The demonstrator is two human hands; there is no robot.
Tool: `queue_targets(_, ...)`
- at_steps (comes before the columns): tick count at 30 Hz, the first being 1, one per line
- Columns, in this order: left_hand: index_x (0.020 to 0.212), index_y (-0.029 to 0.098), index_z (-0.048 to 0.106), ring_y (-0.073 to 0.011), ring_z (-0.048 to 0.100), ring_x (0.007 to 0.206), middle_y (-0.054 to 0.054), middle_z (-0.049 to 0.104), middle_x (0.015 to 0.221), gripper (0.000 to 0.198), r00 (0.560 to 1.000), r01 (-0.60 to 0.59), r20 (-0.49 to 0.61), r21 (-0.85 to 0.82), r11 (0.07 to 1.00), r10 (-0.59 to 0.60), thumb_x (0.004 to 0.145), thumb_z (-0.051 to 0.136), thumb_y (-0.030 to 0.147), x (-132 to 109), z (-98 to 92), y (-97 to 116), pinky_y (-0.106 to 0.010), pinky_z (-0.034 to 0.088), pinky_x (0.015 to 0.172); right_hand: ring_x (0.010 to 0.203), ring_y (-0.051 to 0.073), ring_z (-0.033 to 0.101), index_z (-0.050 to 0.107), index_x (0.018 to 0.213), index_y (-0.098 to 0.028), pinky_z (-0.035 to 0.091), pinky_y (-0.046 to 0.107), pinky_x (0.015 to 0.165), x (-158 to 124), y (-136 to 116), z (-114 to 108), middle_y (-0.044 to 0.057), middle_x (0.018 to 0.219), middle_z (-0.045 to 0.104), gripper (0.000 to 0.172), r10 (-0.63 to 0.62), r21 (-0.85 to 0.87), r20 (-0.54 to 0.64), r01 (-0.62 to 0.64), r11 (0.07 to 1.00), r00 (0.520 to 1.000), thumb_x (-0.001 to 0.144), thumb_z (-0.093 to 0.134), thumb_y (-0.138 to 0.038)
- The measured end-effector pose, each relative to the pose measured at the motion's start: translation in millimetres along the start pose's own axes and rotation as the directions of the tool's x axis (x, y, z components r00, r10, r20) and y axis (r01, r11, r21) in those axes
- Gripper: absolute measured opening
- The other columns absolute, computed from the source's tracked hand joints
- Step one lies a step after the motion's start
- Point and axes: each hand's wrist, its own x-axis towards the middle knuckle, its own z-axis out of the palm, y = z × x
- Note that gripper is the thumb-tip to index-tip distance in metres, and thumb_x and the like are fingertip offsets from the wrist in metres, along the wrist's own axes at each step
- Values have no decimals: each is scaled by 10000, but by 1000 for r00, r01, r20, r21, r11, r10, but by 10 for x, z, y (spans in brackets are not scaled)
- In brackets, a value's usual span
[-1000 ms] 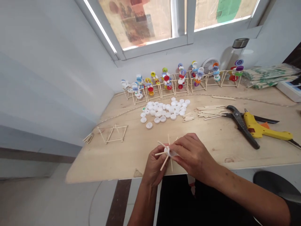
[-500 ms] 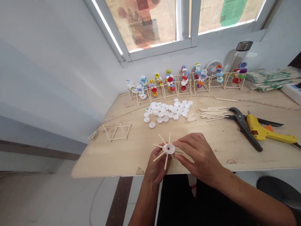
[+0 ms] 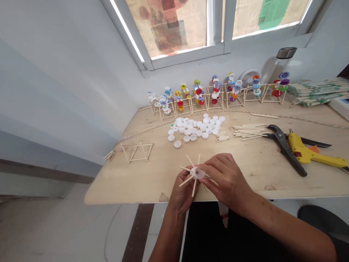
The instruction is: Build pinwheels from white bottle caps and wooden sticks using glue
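Observation:
Between my hands, above the table's front edge, is a spoked wheel [image 3: 196,173]: a white bottle cap hub with several thin wooden sticks pointing outward. My left hand [image 3: 181,193] holds it from below and behind, its fingers partly hidden by the spokes. With thumb and forefinger, my right hand [image 3: 225,182] grips the right side of the cap hub. Beyond the hands lies a loose pile of white bottle caps [image 3: 188,131]. A small bundle of short sticks [image 3: 223,136] is beside the pile.
A wooden stick frame [image 3: 139,153] stands at left. On the right lie longer sticks [image 3: 248,131], a black-handled cutter [image 3: 286,153] and a yellow glue gun [image 3: 302,147]. Stick frames with coloured cap wheels [image 3: 199,98] line the wall, near a small fan [image 3: 249,78] and a bottle [image 3: 282,65].
My right thumb and forefinger have moved further over the cap hub and now close on its edge. The left hand keeps its hold, and the view has shifted slightly.

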Motion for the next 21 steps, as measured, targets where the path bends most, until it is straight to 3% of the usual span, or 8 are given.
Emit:
queue_targets(5, 809, 148, 670, -102, 581, 696, -2, 647, 751, 226, 1000, 1, 3, -28, 1000, -1, 604, 763, 142, 1, 9, -2, -187, 461, 666, 771, 178, 507, 621, 880, -163, 356, 338, 743, 20, -2, 0, 46, 788, 618, 116, 3, 12, 2, -3, 1000, 1000, 859, 511, -194)
queue_targets(9, 790, 153, 670, -118, 584, 710, -13, 654, 776, 262, 997, 11, -74, -68, 998, -16, 555, 788, 145, -22, 14, 6, -206, 464, 663, 809, 184, 538, 618, 944, -178, 367, 349, 760, -11, 40, -30, 48, 843, 640, 131, 30, 85, -2, -30, 996, 1000, 851, 537, -224)
queue_targets(11, 787, 160, 663, -120, 573, 702, -14, 645, 794, 276, 994, -10, -107, -117, 993, -3, 545, 797, 165, -56, 23, 41, -223, 461, 658, 866, 193, 552, 596, 1023, -185, 377, 362, 798, -62, 79, -59, 57, 917, 645, 202, 102, 171, -45, -93, 981, 994, 839, 562, -261)
queue_targets(13, 769, 175, 650, -108, 541, 650, -4, 620, 772, 265, 993, -46, -113, -181, 982, 25, 550, 798, 200, -102, 52, 105, -236, 451, 617, 929, 199, 554, 561, 1107, -197, 390, 373, 837, -124, 116, -81, 67, 995, 634, 288, 260, 322, -79, -222, 920, 962, 840, 562, -306)
queue_targets(15, 732, 183, 633, -91, 492, 589, 7, 583, 725, 235, 993, -96, -92, -228, 969, 77, 565, 790, 233, -145, 113, 186, -235, 432, 560, 989, 202, 549, 520, 1177, -221, 402, 378, 874, -168, 125, -71, 75, 1075, 611, 358, 439, 546, -24, -356, 758, 898, 846, 547, -356)
queue_targets(17, 704, 181, 619, -82, 454, 557, 8, 549, 693, 215, 989, -148, -51, -248, 957, 140, 581, 779, 255, -176, 207, 263, -230, 416, 525, 1068, 214, 531, 464, 1248, -234, 391, 391, 926, -173, 83, -18, 88, 1163, 576, 463, 528, 766, 121, -417, 489, 841, 836, 544, -429)
queue_targets(19, 721, 185, 620, -82, 438, 555, 8, 525, 683, 214, 981, -190, -15, -251, 949, 192, 591, 771, 263, -190, 328, 321, -228, 408, 516, 1126, 226, 507, 409, 1300, -232, 364, 406, 970, -139, -25, 69, 99, 1218, 547, 593, 505, 894, 269, -407, 185, 820, 797, 570, -502)
queue_targets(21, 781, 200, 632, -88, 442, 574, 5, 523, 703, 235, 973, -224, -1, -245, 943, 230, 600, 764, 271, -187, 458, 360, -229, 409, 527, 1121, 229, 514, 393, 1312, -238, 361, 403, 977, -101, -190, 176, 90, 1235, 539, 692, 419, 931, 351, -360, -61, 837, 733, 627, -539)
